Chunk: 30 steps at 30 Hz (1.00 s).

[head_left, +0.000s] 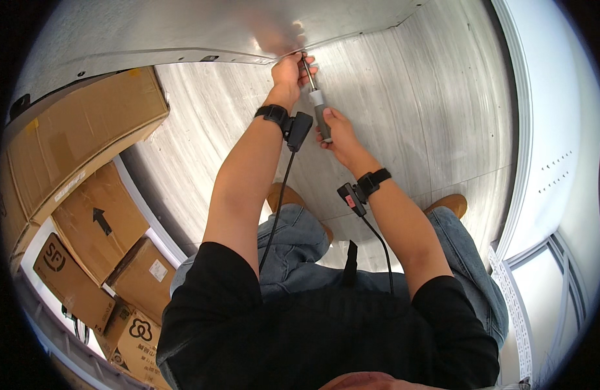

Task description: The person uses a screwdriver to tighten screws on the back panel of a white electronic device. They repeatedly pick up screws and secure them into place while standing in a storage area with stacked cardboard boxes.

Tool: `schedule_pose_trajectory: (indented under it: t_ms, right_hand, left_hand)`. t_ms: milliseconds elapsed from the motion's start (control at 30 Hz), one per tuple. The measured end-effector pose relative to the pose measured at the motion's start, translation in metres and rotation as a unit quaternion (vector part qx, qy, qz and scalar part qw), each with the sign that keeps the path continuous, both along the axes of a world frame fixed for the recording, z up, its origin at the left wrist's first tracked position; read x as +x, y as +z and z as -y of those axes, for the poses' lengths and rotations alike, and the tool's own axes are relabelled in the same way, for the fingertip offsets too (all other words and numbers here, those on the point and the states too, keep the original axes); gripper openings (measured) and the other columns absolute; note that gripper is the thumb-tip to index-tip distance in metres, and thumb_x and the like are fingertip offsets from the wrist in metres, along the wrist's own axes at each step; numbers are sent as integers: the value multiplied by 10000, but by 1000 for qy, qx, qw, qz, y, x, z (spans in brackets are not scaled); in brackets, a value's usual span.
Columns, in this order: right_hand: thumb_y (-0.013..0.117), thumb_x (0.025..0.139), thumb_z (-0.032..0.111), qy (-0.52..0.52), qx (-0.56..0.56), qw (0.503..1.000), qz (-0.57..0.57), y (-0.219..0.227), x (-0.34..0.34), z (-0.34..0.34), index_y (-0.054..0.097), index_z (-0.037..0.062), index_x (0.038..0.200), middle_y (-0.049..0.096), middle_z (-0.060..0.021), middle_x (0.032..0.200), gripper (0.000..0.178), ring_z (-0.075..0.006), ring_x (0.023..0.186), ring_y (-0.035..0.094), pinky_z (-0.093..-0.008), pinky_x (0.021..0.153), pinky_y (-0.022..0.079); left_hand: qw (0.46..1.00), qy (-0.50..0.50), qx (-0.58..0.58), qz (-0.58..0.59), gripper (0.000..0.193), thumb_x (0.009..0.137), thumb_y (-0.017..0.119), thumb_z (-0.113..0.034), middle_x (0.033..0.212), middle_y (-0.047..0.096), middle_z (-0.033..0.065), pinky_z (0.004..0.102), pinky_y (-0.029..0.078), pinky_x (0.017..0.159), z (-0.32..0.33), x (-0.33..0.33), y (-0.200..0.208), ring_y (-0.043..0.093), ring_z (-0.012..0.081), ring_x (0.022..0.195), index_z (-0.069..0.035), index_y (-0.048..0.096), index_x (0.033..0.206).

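My right hand is wrapped around the grey handle of a screwdriver, which has a pale collar and a slim metal shaft. The shaft points away from me, up to the lower edge of a large metal panel. At that edge, my left hand has its fingers closed around the front of the shaft. The shaft's tip is partly hidden by those fingers, and I cannot make out a screw there. Dark straps with small black devices sit on both wrists, each with a cable.
Cardboard boxes are stacked at the left, beside a long carton near the panel. A white cabinet-like wall stands at the right. Wood-look flooring lies below, with my shoes on it.
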State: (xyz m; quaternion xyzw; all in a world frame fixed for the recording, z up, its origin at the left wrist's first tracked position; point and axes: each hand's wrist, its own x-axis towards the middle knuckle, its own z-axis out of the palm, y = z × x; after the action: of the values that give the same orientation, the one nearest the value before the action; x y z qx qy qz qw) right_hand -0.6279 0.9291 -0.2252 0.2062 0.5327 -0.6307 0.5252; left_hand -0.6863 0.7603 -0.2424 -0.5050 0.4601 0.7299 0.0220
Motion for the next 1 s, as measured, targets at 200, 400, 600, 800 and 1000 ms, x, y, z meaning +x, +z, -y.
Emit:
schedule_pose_trajectory:
  t_ms: [200, 400, 600, 800, 1000]
  right_hand:
    - [424, 987, 371, 8, 9, 1000, -10, -5, -1, -1, 482, 116, 1277, 538, -33, 868, 391, -125, 677, 515, -281, 588, 425]
    - [431, 984, 344, 4, -11, 1000, -17, -3, -2, -1, 494, 101, 1227, 533, -31, 876, 350, -132, 747, 533, -298, 629, 438]
    - [528, 947, 235, 33, 25, 998, -50, -9, -4, 3, 476, 37, 1152, 536, -44, 905, 289, -147, 797, 545, -333, 667, 501]
    - [633, 881, 156, 69, 38, 989, -124, 0, -7, 4, 374, 30, 1185, 553, -120, 977, 419, -177, 827, 583, -344, 653, 512]
    - [635, 875, 190, 76, 148, 937, -308, -31, 3, 7, 417, -29, 1168, 586, -188, 992, 426, -263, 856, 603, -373, 741, 487]
  left_hand:
    - [999, 37, 11, 14, 156, 930, 485, -164, 819, 689, 51, 262, 483, 552, 0, -3, -5, 655, 160, 627, -67, 605, 950]
    - [998, 38, 23, 46, 157, 926, 463, -192, 805, 665, 46, 306, 477, 626, 2, -9, -3, 625, 170, 678, -90, 581, 910]
    - [997, 47, 27, 60, 154, 911, 465, -183, 750, 649, 53, 321, 492, 610, 1, -15, 1, 611, 183, 637, -81, 572, 868]
    - [995, 69, 41, 57, 165, 913, 453, -176, 740, 632, 75, 344, 511, 602, 2, -17, 0, 603, 195, 636, -63, 558, 855]
    - [992, 99, 43, 62, 163, 911, 449, -171, 734, 616, 90, 360, 518, 615, -2, -18, 2, 602, 224, 643, -57, 544, 843]
